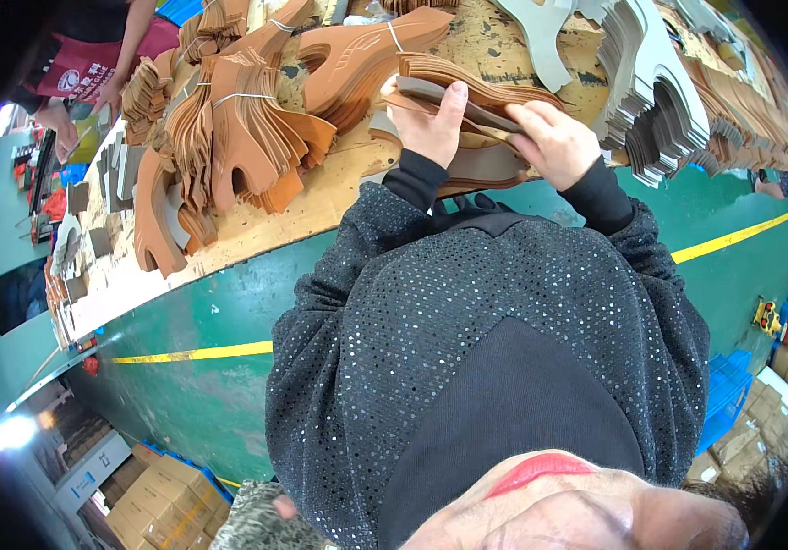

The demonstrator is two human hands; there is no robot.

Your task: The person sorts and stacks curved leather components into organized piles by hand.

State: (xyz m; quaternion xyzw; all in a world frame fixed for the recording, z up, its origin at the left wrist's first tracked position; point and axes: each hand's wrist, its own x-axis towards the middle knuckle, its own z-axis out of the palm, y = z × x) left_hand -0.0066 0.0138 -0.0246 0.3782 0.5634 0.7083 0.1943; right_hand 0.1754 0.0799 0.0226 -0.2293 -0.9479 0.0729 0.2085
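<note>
Both of my hands are at the table's near edge, around a few thin, curved cut pieces, brown and dark grey (478,115), that look like leather. My left hand (429,126) grips their left end, its thumb lying on top. At the other end, my right hand (554,142) pinches the edges between thumb and fingers. Just beyond is a stack of brown curved pieces (495,81). Grey-brown pieces (487,167) lie beneath my hands, partly hidden by them. To the left rest fanned, tied bundles of orange-brown pieces (257,124) and another tied stack (357,69).
Stacks of grey-white curved pieces (655,82) stand to the right on the worn wooden table (298,206), with more brown stacks (733,115) beyond. Another person in a red apron (78,66) works at the upper left. Cartons (160,504) and a blue crate (727,399) sit behind me.
</note>
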